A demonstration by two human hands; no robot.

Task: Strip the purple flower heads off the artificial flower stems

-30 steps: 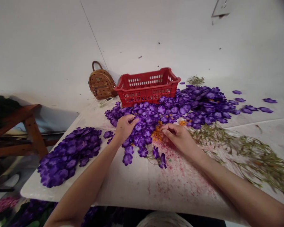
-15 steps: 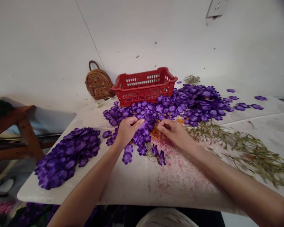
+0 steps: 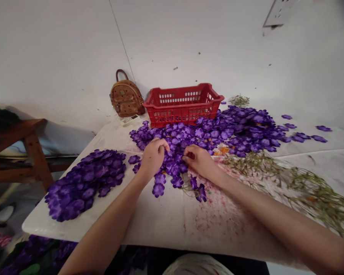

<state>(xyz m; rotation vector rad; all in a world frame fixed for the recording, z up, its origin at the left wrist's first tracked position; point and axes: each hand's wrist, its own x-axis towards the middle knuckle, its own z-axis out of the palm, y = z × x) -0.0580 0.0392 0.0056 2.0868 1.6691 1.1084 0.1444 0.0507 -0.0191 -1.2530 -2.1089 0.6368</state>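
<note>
Purple fabric flowers (image 3: 199,133) lie in a broad heap across the middle of the table. At the near side of this heap, my left hand (image 3: 154,154) has its fingers curled together; what they hold, if anything, is hidden. My right hand (image 3: 199,158) is pinched close to the flowers, a short gap from the left one, and I cannot make out what is between its fingertips. Below the hands, a stem with purple flowers (image 3: 201,193) rests on the cloth. Small orange-yellow bits (image 3: 222,150) lie just beyond my right hand.
A red plastic crate (image 3: 183,110) stands behind the heap, beside a brown backpack (image 3: 127,95) and a white remote (image 3: 130,120). Another pile of purple flowers (image 3: 86,183) is at left. Green stems (image 3: 312,187) spread at right. A wooden stool (image 3: 31,149) stands left of the table.
My right hand has moved left, off the orange-yellow bits and nearer to my left hand. The left hand's thumb has drawn in. The whole view has shifted slightly.
</note>
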